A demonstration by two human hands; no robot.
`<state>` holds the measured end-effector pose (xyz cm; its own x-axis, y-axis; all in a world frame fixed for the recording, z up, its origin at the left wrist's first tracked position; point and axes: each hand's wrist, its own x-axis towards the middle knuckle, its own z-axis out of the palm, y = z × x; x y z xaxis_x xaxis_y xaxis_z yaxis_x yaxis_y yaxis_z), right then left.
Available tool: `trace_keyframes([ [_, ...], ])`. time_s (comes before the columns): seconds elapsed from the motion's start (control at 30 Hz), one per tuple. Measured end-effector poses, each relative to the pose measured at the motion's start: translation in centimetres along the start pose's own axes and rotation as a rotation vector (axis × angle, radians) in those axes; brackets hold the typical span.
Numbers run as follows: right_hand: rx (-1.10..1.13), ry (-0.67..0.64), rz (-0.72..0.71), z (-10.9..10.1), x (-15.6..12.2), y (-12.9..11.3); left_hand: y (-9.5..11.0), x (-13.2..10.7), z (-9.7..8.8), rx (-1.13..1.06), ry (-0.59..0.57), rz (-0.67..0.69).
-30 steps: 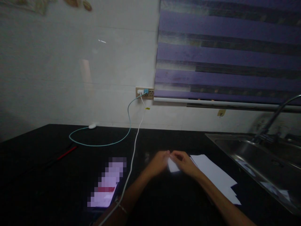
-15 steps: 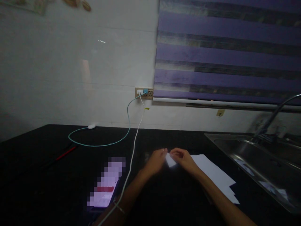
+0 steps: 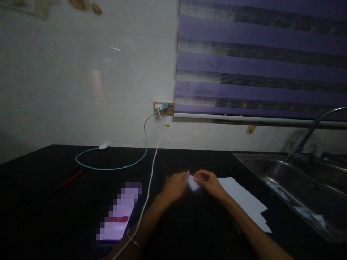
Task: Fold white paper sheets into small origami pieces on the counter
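Observation:
A small folded piece of white paper (image 3: 193,184) is held between my two hands, just above or on the dark counter; which of the two I cannot tell. My left hand (image 3: 176,185) grips its left edge, fingers closed. On the opposite edge, my right hand (image 3: 208,181) pinches the paper between thumb and fingers. White paper sheets (image 3: 241,198) lie partly overlapping beside my right forearm, which hides some of them. Left of my left forearm, a phone (image 3: 120,215) with a lit, pixelated screen rests on the counter.
A white cable (image 3: 151,173) runs from the wall socket (image 3: 164,107) across my left forearm. A teal cable (image 3: 108,169) loops over the black counter (image 3: 189,157), near a red-and-black stick-like thing (image 3: 72,178). At right is a steel sink (image 3: 260,169) with a faucet (image 3: 306,135).
The whole view has shifted slightly, so everything sits a little further left. Both hands keep their hold on the folded paper, with barely any visible movement.

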<state>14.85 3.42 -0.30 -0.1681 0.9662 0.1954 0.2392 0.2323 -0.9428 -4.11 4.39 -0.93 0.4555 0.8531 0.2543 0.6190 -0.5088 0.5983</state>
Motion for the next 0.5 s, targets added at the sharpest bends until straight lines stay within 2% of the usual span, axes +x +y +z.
trace_keyframes([
  [0.07, 0.002, -0.006, 0.000, -0.1, 0.1, 0.2, -0.5, -0.3, -0.4, 0.137, -0.026, 0.053],
  [0.13, -0.004, -0.004, 0.006, -0.1, 0.2, 0.5, -0.8, -0.4, -1.1, 0.229, -0.049, 0.034],
  [0.27, -0.028, 0.015, -0.007, -0.3, 0.3, 0.9, -1.1, -0.5, -2.8, 0.302, -0.065, -0.227],
  [0.4, -0.036, 0.027, -0.007, -0.2, 0.2, 0.3, -1.5, -0.8, -4.8, 0.520, -0.051, -0.314],
  [0.5, -0.043, 0.032, 0.008, -0.1, 0.0, -0.4, -2.6, -1.4, -6.7, 0.539, -0.083, -0.399],
])
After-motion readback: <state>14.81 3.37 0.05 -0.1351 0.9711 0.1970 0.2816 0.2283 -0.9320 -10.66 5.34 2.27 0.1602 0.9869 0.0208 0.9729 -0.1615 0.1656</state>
